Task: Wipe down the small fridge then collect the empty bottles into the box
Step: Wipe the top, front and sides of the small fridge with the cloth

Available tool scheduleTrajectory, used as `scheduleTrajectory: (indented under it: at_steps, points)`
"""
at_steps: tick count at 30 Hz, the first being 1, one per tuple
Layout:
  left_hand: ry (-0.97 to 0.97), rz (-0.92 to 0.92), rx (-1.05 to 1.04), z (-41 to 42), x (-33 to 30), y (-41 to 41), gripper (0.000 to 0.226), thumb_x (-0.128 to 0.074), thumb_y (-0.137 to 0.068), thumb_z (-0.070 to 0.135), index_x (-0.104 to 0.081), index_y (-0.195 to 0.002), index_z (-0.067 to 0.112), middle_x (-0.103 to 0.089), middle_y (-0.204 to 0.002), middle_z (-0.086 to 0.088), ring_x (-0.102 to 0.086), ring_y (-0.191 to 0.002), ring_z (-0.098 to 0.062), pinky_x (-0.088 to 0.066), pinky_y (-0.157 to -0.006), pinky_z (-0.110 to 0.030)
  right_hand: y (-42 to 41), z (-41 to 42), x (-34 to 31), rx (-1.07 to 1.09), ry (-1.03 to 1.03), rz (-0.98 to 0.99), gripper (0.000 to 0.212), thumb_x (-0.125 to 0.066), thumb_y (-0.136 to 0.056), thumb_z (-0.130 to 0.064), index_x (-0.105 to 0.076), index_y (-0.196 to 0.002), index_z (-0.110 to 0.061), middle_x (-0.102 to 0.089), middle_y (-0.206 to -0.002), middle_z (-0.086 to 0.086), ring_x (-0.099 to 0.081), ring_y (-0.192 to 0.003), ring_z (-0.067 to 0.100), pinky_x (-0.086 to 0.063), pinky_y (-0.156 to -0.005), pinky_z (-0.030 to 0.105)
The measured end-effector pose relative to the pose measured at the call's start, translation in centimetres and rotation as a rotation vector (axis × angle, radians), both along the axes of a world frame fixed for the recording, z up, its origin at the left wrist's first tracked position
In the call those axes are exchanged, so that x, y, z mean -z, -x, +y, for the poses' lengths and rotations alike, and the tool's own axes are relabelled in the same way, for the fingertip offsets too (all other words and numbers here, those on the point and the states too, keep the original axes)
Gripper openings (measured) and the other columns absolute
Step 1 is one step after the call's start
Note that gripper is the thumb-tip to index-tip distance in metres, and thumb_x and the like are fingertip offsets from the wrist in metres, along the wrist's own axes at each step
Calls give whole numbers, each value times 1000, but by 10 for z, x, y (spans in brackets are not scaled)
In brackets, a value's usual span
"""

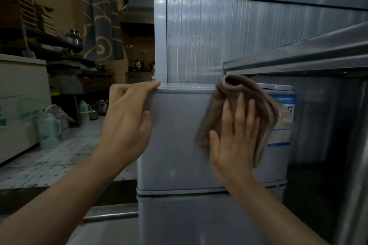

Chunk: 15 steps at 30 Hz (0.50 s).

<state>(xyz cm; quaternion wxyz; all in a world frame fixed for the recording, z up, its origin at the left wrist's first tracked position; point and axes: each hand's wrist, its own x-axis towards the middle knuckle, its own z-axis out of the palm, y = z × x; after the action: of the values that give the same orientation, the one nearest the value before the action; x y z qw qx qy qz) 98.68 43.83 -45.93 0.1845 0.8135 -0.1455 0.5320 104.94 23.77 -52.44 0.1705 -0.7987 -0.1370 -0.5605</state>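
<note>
The small grey fridge (177, 145) fills the middle of the head view, its upper door facing me. My left hand (127, 117) rests on the door's top left corner, fingers laid along the top edge and thumb on the front. My right hand (235, 137) lies flat with straight fingers on a brown cloth (249, 105), pressing it against the upper right of the door. The cloth partly covers a blue and white label (282, 135) on the door. No bottles for collecting and no box can be made out.
A steel counter (318, 53) overhangs on the right, a ribbed metal cabinet (209, 35) rises behind the fridge. Left: a white chest freezer (20, 105), plastic jugs (49, 125) on the speckled floor, dark shelves with pots (73, 37).
</note>
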Motion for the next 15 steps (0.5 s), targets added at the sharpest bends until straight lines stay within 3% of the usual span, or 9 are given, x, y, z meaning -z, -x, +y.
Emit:
scheduleTrajectory:
  at_steps: [3,7,9,11,13,15]
  points:
    - [20,76,24,7,0,0,63,-48,-79,-5,-41,-134,25,-38,-122,5,-25,-109,2,-28,-81,-6,6,28,-3,25,123,-11,73,-35,-89,-42,0,-150,-21,2,-158,5,1,-145,32,-1,-118,49]
    - [-32,144,60,14,0,9,64,-46,-84,-3,-34,-139,28,-31,-135,4,-26,-114,5,-28,-86,-3,-1,4,-12,28,356,-69,73,-38,-88,-50,-8,-150,-26,-6,-158,2,-7,-145,29,-12,-114,57]
    - [-82,145,90,20,0,16,65,-48,-84,-5,-33,-140,23,-33,-141,5,-24,-120,8,-22,-96,1,-7,-23,-12,56,286,-73,71,-39,-87,-51,-15,-149,-25,-10,-157,4,-9,-144,29,-16,-112,62]
    - [-102,168,100,25,0,23,66,-49,-84,-5,-32,-142,22,-33,-144,7,-21,-122,11,-11,-97,6,-7,-36,-7,78,104,-39,69,-36,-87,-44,-19,-149,-17,-9,-157,11,-7,-144,32,-15,-111,62]
    - [-100,189,90,29,0,27,66,-51,-86,0,-29,-143,24,-32,-145,8,-25,-124,8,-14,-98,2,-5,-21,-4,74,42,-42,70,-35,-87,-39,-17,-149,-14,-7,-157,15,-3,-144,34,-8,-115,58]
    - [-65,207,90,31,0,30,65,-50,-88,4,-26,-143,28,-34,-145,9,-31,-126,2,-22,-98,-8,1,8,-7,48,124,-57,71,-37,-86,-41,-14,-149,-18,-5,-158,10,-2,-144,34,-3,-116,50]
